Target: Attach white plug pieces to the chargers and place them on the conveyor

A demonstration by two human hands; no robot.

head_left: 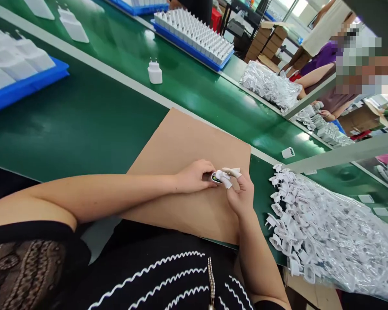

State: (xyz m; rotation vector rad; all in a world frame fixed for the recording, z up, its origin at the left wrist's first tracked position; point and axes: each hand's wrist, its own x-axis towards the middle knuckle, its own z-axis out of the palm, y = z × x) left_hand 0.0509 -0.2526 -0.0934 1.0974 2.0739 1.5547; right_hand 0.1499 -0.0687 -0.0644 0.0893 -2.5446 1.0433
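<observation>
Above a sheet of brown cardboard (181, 142), my two hands meet. My left hand (195, 175) is closed round a white charger housing (216, 177), whose open end shows a dark inside with a bit of circuit board. In my right hand (242, 191), fingertips wrapped in white covers pinch a small white plug cap (224, 176) against or just beside that open end; whether the two parts touch I cannot tell. Close to my right forearm lies a heap of loose white plug caps (297, 206), spilling from a clear plastic bag (352, 232).
Finished-looking white chargers (155, 72) stand on the green belt (194, 99). Blue trays (26, 88) of upright chargers sit at left and at the back (194, 36). An open housing (288, 153) lies beside a metal post (342, 153). Other people (323, 82) work across the belt.
</observation>
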